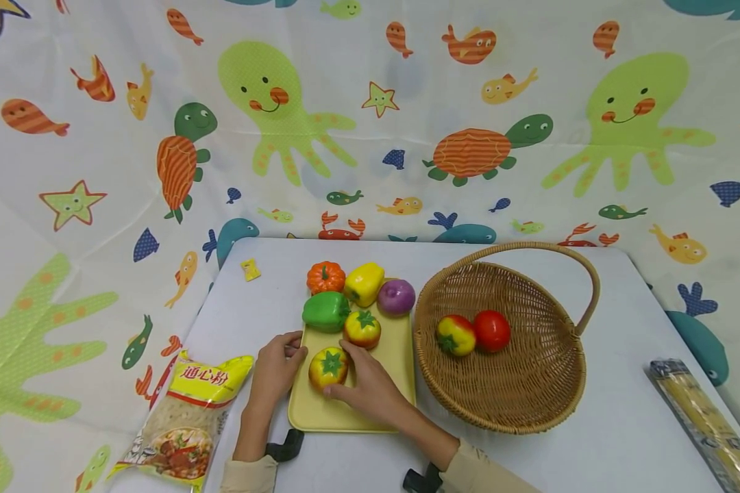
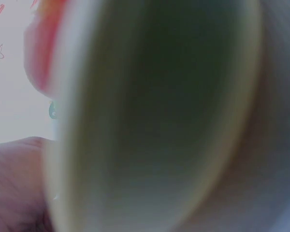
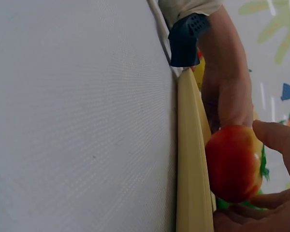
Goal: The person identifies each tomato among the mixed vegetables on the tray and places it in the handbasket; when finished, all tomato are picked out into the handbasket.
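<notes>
My right hand holds a yellow-and-red tomato with a green leafy top, thumb and finger on either side of it. The tomato shows its red flank in the right wrist view, close above the pale yellow tray. At the tray's left rim, the bent fingers of my left hand grip the edge. Farther back on the tray lie a second such tomato, a green bell pepper, a yellow bell pepper, a pumpkin and a purple onion. A blurred tray wall fills the left wrist view.
Right of the tray stands a wicker basket with a tall handle, holding a red tomato and a yellow-and-red one. A pasta bag lies at left, a long clear packet at right. Behind sits a small yellow packet.
</notes>
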Action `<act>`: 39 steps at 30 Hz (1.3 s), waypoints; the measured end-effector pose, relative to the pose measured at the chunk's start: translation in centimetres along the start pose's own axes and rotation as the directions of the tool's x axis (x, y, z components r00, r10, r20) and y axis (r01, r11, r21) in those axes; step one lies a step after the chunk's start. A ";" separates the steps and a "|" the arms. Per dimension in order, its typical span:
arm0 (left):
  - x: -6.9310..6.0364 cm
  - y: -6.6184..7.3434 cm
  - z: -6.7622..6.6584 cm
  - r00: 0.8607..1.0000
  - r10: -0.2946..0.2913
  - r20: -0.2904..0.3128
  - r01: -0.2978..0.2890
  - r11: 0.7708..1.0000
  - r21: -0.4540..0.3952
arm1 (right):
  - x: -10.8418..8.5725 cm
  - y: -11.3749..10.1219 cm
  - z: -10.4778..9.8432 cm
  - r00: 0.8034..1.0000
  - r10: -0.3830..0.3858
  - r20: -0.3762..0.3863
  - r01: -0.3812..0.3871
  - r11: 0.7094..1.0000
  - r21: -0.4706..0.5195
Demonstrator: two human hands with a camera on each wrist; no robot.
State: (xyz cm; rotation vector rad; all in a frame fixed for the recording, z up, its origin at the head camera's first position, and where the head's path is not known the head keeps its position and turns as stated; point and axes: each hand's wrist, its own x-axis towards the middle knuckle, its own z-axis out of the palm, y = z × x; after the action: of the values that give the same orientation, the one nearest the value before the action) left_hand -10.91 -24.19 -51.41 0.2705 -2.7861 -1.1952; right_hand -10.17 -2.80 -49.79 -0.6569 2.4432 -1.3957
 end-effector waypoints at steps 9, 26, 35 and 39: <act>0.1 0.1 0.1 1.000 0.006 0.000 -0.006 1.000 0.012 | 0.3 -0.1 0.1 1.000 -0.014 0.004 0.014 1.000 -0.011; 0.1 0.0 0.1 1.000 -0.008 0.012 0.008 1.000 0.007 | 0.4 0.4 0.2 0.998 -0.069 0.014 0.069 0.997 -0.043; 0.0 0.2 0.1 1.000 -0.028 0.015 0.027 1.000 0.009 | -0.1 0.0 -0.1 0.997 -0.079 0.019 0.080 0.997 -0.017; -0.1 0.3 -0.1 0.999 -0.028 0.017 0.028 1.000 0.002 | -0.5 -0.6 -0.5 0.995 -0.097 0.024 0.098 0.995 -0.011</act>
State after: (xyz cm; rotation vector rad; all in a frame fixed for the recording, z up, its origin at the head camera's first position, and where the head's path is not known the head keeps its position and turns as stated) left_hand -10.85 -24.00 -51.13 0.3025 -2.8075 -1.2067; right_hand -9.80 -2.47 -49.06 -0.8013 2.4332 -1.4006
